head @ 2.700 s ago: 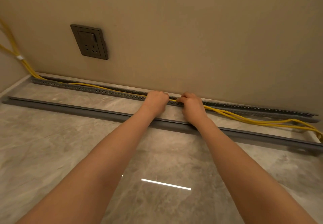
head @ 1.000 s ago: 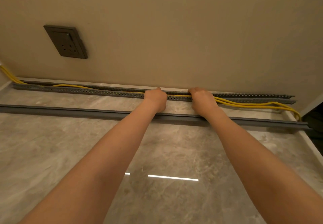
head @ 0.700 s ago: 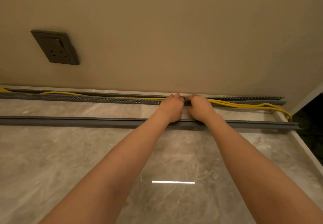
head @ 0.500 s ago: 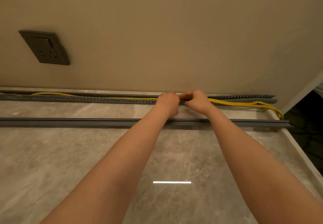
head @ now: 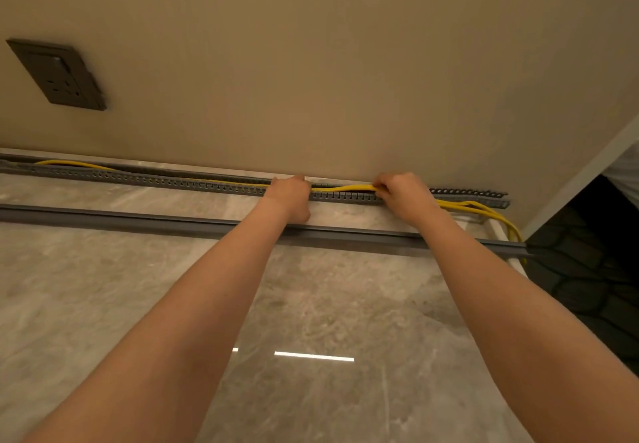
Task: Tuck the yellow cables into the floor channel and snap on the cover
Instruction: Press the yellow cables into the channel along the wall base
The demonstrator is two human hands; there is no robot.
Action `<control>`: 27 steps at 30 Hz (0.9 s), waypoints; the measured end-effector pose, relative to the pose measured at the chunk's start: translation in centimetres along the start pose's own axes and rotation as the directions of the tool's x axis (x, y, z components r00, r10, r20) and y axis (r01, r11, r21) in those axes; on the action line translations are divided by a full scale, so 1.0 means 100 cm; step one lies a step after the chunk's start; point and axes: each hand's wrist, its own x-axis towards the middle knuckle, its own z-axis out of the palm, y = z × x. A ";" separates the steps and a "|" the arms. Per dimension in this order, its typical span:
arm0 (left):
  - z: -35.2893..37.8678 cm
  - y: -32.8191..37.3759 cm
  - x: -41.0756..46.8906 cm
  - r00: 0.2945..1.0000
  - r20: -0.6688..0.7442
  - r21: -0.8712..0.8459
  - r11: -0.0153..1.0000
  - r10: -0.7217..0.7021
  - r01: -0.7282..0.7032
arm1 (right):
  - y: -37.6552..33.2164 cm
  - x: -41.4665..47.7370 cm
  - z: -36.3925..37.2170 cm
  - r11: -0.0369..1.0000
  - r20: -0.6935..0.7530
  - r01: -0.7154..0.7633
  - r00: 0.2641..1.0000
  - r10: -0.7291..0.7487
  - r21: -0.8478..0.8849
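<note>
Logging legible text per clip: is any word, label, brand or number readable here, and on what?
None can be read. The wall socket shows no legible marking; the yellow cables, floor channel and cover carry no visible print.

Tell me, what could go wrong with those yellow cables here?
The yellow cables bow up above the slotted floor channel between the left hand and right hand; they might spring out. Past the right hand they hang loose outside it, so the cover, not yet on, could pinch them.
</note>
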 end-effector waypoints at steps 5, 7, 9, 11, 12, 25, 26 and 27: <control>0.001 0.008 0.000 0.999 0.016 0.056 0.997 -0.048 0.048 | -0.006 -0.007 0.007 0.988 -0.083 0.063 0.994 -0.075 -0.143; -0.001 0.013 0.001 0.997 0.036 0.094 0.993 -0.069 0.065 | -0.010 -0.008 0.007 0.977 -0.080 0.083 0.992 -0.100 -0.199; -0.004 0.019 0.000 0.995 0.047 0.144 0.986 -0.088 0.081 | -0.012 -0.007 0.008 0.968 -0.066 0.093 0.992 -0.112 -0.233; -0.006 0.029 0.000 0.998 0.007 0.175 0.983 -0.067 0.064 | -0.013 -0.006 0.008 0.965 -0.046 0.091 0.993 -0.105 -0.244; -0.005 0.037 0.001 0.999 -0.038 0.163 0.986 -0.032 0.037 | -0.013 -0.005 0.007 0.965 -0.036 0.087 0.995 -0.098 -0.246; -0.001 0.091 0.021 0.998 -0.026 -0.007 0.998 0.062 -0.062 | 0.026 -0.014 0.010 0.985 -0.054 0.170 0.984 -0.170 -0.003; 0.000 0.089 0.022 0.998 -0.023 -0.009 0.998 0.065 -0.065 | 0.033 -0.016 0.008 0.990 -0.096 0.142 0.985 -0.142 -0.012; 0.001 0.088 0.022 0.997 -0.015 -0.015 0.997 0.071 -0.071 | 0.042 -0.018 0.007 0.994 -0.124 0.105 0.987 -0.107 -0.021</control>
